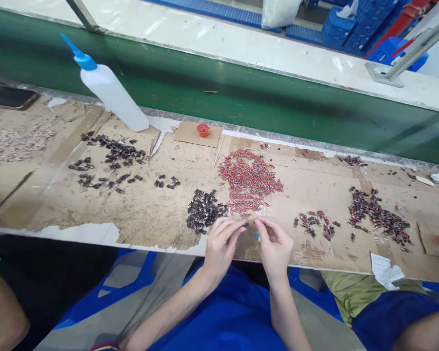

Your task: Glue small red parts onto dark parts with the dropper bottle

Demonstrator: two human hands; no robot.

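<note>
My left hand [221,243] is closed in a pinch on a small black part [246,224], which shows at its fingertips. Close beside it, my right hand [276,246] pinches a tiny piece that looks reddish, mostly hidden by the fingers. Both hands meet over the table's near edge, fingertips slightly apart. Left of them lies a heap of small black parts [205,210]. Just beyond is a spread pile of small red pieces with silvery ends [247,175]. To the right lies a loose group of joined-looking black and red parts [318,224].
A white squeeze bottle [113,95] stands at back left. A red cup [203,130] sits on cardboard near a thin stick [219,151]. More black parts [117,153] lie left, a dark-red heap [380,217] right. A green belt [219,105] runs behind; people sit on both sides.
</note>
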